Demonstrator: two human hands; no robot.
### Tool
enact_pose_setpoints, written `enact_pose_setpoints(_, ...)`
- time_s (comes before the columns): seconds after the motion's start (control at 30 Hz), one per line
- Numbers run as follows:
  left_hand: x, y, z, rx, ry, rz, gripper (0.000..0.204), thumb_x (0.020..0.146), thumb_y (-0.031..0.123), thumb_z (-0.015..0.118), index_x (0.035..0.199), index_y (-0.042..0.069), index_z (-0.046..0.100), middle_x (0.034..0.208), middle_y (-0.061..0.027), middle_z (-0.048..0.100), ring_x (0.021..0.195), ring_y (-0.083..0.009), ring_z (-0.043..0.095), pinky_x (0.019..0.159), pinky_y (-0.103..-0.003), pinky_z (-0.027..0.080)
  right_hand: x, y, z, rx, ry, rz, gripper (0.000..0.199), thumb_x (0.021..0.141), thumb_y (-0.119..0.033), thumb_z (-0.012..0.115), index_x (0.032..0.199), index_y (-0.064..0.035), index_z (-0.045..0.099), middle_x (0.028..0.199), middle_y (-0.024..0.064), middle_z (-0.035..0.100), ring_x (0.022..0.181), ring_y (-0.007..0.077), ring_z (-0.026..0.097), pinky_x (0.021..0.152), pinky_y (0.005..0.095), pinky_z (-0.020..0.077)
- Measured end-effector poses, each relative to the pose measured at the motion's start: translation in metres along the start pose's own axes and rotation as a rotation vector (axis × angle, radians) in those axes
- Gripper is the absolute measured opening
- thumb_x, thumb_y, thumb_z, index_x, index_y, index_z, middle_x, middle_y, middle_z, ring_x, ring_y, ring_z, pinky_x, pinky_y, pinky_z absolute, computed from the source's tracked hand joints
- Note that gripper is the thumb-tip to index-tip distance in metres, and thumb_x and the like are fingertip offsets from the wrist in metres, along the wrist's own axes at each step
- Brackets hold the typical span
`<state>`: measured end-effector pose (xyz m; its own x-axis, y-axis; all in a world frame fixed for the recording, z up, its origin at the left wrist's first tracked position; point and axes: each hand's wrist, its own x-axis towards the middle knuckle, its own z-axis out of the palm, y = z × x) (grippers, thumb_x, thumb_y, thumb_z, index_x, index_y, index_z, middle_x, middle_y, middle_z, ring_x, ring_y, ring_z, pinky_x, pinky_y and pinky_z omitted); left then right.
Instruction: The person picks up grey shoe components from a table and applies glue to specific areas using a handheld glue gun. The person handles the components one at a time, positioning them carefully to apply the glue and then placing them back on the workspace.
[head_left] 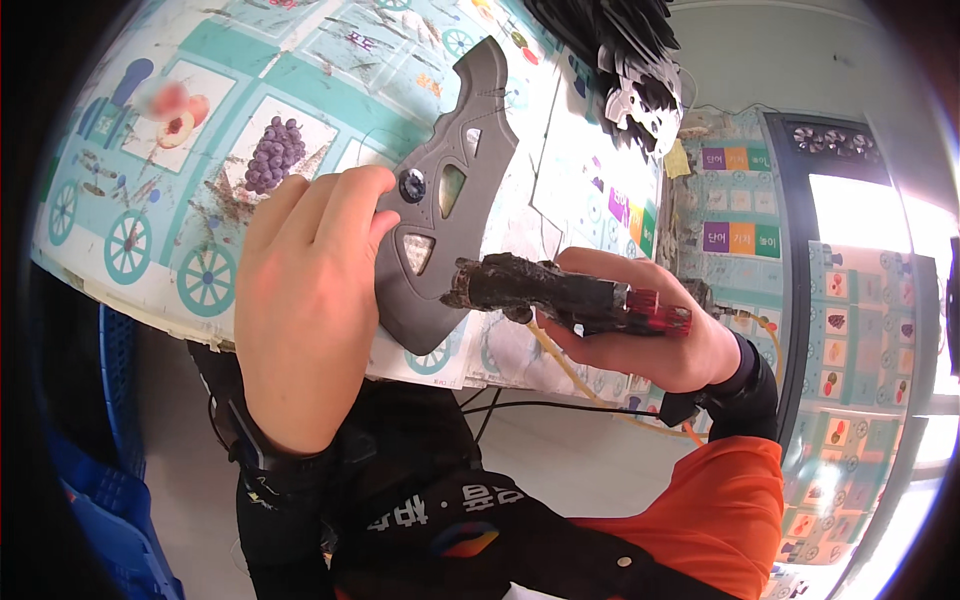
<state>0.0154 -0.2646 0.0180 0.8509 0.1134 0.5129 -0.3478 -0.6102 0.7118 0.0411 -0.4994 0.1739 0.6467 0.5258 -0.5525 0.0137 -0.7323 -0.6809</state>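
A dark grey, curved plastic part [455,200] with several openings lies on the printed table cover, reaching past its near edge. A small dark round knob [412,186] sits on its left side. My left hand [310,290] is at that edge, its thumb and index finger bent against the part beside the knob; the other fingertips are partly hidden. In my right hand [640,310] is a grimy black hand tool with a red end [560,297]. Its dark tip points left, over the lower right of the part. My right fingers wrap round the tool, partly behind it.
The table [340,70] has a stained cover with fruit and wheel pictures. Black parts or bags [630,50] pile up at the far side, with a black-and-white bundle. A yellow hose [565,370] and black cables hang by my right arm. Blue crates [110,490] stand at lower left.
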Motion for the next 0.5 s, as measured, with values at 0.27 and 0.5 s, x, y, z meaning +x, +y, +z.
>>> enact_pose_setpoints(0.27, -0.0005, 0.0014, -0.0046, -0.035, -0.063, -0.067, 0.023, 0.093, 0.004, 0.074, 0.115, 0.003, 0.067, 0.1, -0.0144, 0.071, 0.092, -0.0376, 0.065, 0.083, -0.045, 0.051, 0.0034, -0.0065, 0.0037, -0.067, 0.058, -0.044, 0.04, 0.09, -0.003, 0.07, 0.129, 0.0019, 0.063, 0.082, 0.0072, 0.066, 0.068, 0.0128, 0.055, 0.065, 0.0327, 0.0464)
enact_pose_setpoints(0.5, 0.0001, 0.0016, -0.0053, -0.046, -0.08, -0.07, 0.021, 0.095, 0.003, 0.072, 0.115, 0.003, 0.066, 0.1, -0.0148, 0.071, 0.093, -0.0378, 0.065, 0.083, -0.046, 0.051, 0.0027, -0.0033, 0.0029, 0.045, 0.079, 0.065, 0.041, 0.09, -0.002, 0.07, 0.13, 0.0029, 0.062, 0.089, 0.0069, 0.068, 0.077, 0.012, 0.058, 0.072, 0.0321, 0.0494)
